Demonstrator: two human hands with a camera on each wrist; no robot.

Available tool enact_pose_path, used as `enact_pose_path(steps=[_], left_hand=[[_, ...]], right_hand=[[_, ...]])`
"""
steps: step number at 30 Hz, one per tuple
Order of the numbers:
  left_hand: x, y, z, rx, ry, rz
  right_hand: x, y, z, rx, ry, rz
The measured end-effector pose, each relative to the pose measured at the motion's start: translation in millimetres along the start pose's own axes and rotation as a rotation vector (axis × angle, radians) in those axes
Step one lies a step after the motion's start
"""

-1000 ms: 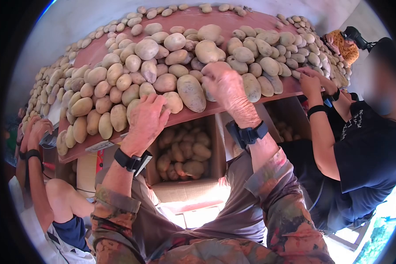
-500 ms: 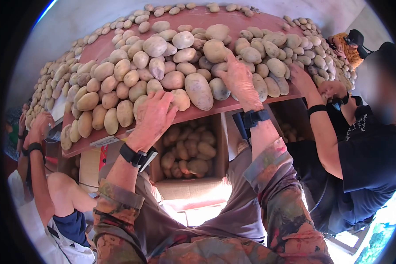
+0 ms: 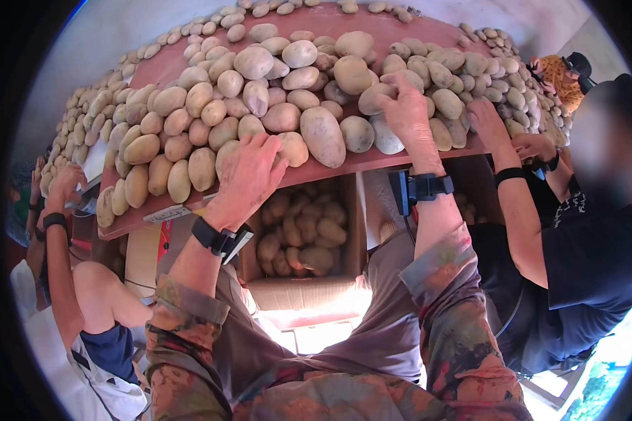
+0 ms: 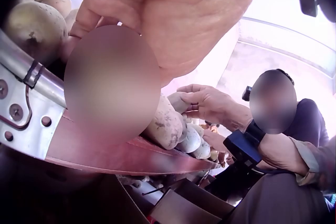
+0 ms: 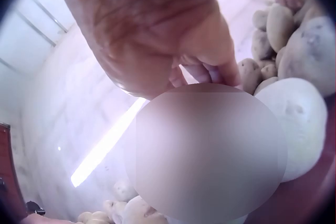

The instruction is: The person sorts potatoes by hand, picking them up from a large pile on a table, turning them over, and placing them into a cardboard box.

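Observation:
My left hand (image 3: 249, 172) rests at the front edge of the potato pile, fingers bent over the potatoes there. A round potato (image 3: 293, 149) sits right beside its thumb. In the left wrist view the left hand (image 4: 173, 19) arches close over a blurred patch. My right hand (image 3: 411, 116) reaches into the front of the pile, thumb and fingers at a tan potato (image 3: 374, 98). From the left wrist view the right hand (image 4: 215, 107) pinches a greyish potato (image 4: 181, 101). A long spotted potato (image 3: 322, 137) and a greyish round potato (image 3: 357, 134) lie between my hands.
Many potatoes cover the red table (image 3: 302, 175). Beneath its edge, a cardboard box (image 3: 309, 291) with potatoes stands between my knees. A person in black (image 3: 590, 259) works close on my right; another person's arm (image 3: 60, 259) reaches in from the left.
My right hand has moved to the right along the pile, from beside the long spotted potato to the tan potato. The left hand stays at about the same place on the pile.

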State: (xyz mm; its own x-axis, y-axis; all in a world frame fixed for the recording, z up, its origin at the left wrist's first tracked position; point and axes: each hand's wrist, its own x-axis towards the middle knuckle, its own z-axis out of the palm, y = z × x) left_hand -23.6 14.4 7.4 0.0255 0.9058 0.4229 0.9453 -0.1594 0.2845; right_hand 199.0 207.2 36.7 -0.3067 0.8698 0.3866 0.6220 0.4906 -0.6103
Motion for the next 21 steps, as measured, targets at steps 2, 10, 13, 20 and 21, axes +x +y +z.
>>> enact_pose_path(steps=[2, 10, 13, 20, 21], left_hand=[[1, 0, -1, 0.012, -0.002, 0.001], [-1, 1, -1, 0.001, 0.007, -0.002], [-1, 2, -3, 0.006, -0.023, -0.012], [-1, 1, -2, 0.004, -0.021, -0.013], [-1, 2, -3, 0.0, -0.02, -0.013]], right_hand=[[2, 18, -1, 0.09, 0.056, -0.018], [-5, 2, -14, 0.791, -0.129, 0.127], [-11, -11, -21, 0.952, -0.293, 0.084], [-40, -51, -21, 0.781, -0.787, -0.204], [-44, -54, -14, 0.856, -0.885, -0.2]])
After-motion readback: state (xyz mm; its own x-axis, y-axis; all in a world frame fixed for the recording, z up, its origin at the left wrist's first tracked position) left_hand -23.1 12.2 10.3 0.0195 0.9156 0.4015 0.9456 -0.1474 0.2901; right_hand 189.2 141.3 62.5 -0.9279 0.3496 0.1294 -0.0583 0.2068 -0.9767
